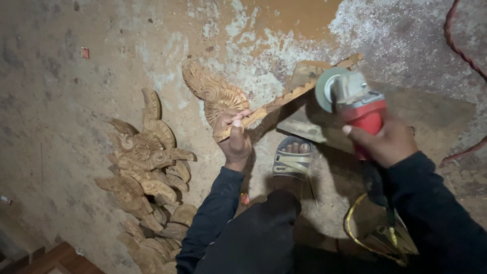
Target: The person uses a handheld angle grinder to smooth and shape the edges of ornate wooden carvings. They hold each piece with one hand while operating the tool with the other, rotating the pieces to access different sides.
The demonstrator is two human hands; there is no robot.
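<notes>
Dark-sleeved arms and a dark-trousered knee [264, 228] are recorded nearest the camera, at the bottom of the view. Right hand [388, 142]: fingers are wrapped closed around the red body of an angle grinder [355, 104], whose grey-green disc [324, 89] is set against the upper part of a carved wooden strip [284, 99]. Left hand [233, 137]: fingers are curled shut around the lower end of the same strip, thumb on top. Strip: long, narrow, notched along 1 edge, held slanting from the left hand up and to the right, its far end laid across a flat wooden board [309, 129] on the floor. 1 sandalled foot [293, 160] is planted on the near edge of that board, toes visible. 1 fan-shaped carved wooden ornament [213, 91] lies on the floor just behind the left hand. Pile of carved leaf-and-scroll wooden pieces [147, 172]: heaped well to the left of the left arm, overlapping one another. Yellow cord [355, 228]: looped near the right forearm. Red cable [459, 48]: trailed along the right edge of the dusty concrete floor [61, 111]. Wooden edge [66, 256] noted at the lower left corner.
</notes>
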